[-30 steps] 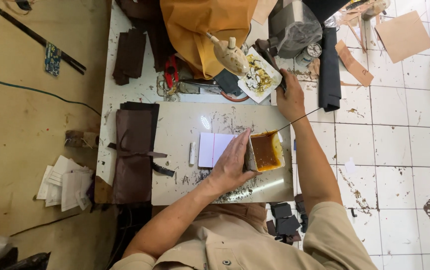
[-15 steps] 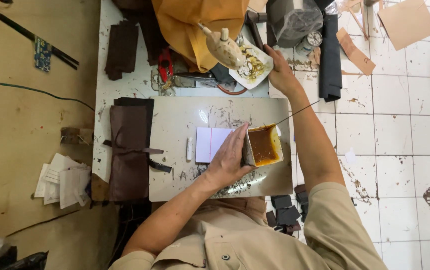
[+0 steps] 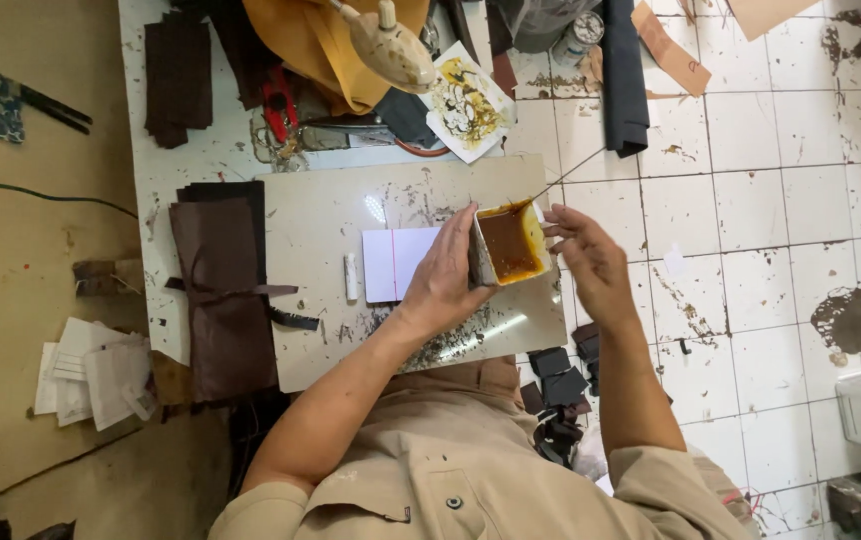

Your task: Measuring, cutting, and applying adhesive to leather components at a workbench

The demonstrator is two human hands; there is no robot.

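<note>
Amber glue coats the small leather piece (image 3: 509,243) that the left hand (image 3: 448,280) steadies on the pale bench slab (image 3: 321,230), fingers pressed along its edge. Right hand (image 3: 591,262) pinches a thin applicator stick (image 3: 571,172) at the piece's far corner. Judged mid-spreading; the uncoated margins want an even, light stroke.

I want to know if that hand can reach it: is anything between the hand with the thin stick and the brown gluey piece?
Nothing visible is in the way. The right hand with the thin stick is right beside the brown-coated piece, which the left hand holds tilted up over the pale board.
</note>
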